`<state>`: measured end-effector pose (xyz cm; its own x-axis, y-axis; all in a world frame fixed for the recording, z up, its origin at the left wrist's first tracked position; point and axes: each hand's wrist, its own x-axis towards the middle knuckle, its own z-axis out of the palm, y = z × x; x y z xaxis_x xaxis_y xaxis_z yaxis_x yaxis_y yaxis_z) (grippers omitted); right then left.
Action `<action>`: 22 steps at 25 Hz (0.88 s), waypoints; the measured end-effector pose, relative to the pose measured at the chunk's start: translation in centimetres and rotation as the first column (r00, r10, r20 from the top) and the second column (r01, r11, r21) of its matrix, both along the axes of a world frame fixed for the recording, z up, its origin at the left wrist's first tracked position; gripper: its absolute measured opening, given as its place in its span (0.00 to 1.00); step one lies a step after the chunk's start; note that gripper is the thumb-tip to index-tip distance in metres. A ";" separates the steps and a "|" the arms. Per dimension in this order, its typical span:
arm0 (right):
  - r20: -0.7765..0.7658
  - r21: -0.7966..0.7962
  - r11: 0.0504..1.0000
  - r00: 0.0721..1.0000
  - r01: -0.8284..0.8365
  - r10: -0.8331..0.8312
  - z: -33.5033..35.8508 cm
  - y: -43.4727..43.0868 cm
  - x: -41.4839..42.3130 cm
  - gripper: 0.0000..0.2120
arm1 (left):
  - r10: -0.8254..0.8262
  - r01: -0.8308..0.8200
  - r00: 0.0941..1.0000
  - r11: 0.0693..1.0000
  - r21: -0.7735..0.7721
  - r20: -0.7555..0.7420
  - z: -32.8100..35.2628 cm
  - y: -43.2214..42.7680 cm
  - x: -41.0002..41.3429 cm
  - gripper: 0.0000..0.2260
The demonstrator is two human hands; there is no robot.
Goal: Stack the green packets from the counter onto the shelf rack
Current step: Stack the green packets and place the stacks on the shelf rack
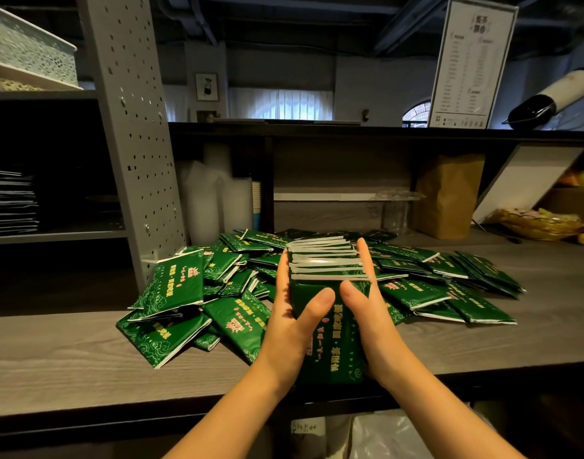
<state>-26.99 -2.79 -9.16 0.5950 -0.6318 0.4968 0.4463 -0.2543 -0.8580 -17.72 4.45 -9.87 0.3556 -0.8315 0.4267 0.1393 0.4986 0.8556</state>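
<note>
A stack of several green packets [327, 279] stands on edge between my palms, just above the wooden counter [68, 352]. My left hand [292, 313] presses its left side with straight fingers, thumb laid across the front packet. My right hand [367, 309] presses the right side the same way. A loose pile of green packets [191, 293] with pale printed characters spreads over the counter behind and to both sides. The grey perforated shelf rack [135, 134] rises at the left, its lower shelf [55, 235] in shadow.
A stack of dark flat items [9, 202] lies on the rack's lower shelf, and a patterned box [29, 51] sits on the upper one. Behind the pile stand clear plastic cups [395, 207], a brown paper bag [448, 197] and white wrapped rolls [214, 197].
</note>
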 end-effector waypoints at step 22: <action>-0.090 -0.156 0.988 0.996 0.005 -0.020 3.3 0.1 0.7 0.47 | 0.261 -0.271 0.951 0.962 0.043 0.163 3.8 0.9 1.4 0.41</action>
